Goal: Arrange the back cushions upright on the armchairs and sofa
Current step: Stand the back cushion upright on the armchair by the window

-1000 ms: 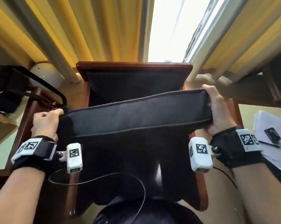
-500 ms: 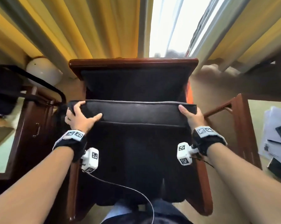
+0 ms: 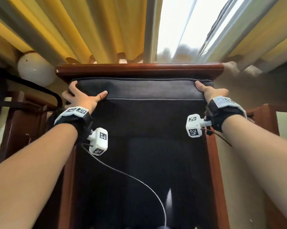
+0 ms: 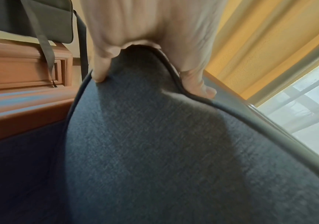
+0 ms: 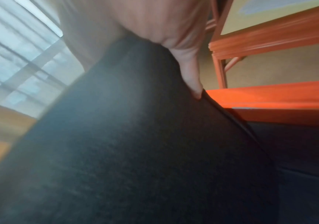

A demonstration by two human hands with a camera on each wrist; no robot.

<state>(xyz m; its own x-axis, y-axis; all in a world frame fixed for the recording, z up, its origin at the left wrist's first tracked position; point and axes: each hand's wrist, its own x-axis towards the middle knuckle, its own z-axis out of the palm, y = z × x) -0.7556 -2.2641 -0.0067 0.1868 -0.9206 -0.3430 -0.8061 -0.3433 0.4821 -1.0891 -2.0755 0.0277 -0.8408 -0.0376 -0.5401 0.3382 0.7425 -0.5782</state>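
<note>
Currently the dark back cushion [image 3: 139, 87] stands upright against the backrest of the wooden armchair [image 3: 139, 68], its top edge just below the chair's wooden top rail. The cushion's lower part reaches down to the dark seat.

The left hand [image 3: 83, 98] grips the cushion's top left corner: the thumb lies across the front face, and the fingers [image 4: 197, 81] curl over the piped edge. The right hand [image 3: 210, 92] grips the top right corner; its fingers wrap over the top and are hidden behind the cushion in the head view. In the right wrist view the thumb [image 5: 189, 72] presses into the fabric beside the seam. Both arms are stretched forward, one on each side of the seat.

Yellow curtains [image 3: 83, 28] hang behind the chair, with a bright window [image 3: 180, 23] between them. A white globe [image 3: 35, 68] sits to the left, beside a dark bag strap [image 3: 40, 90] over a wooden drawer unit [image 4: 20, 66].
</note>
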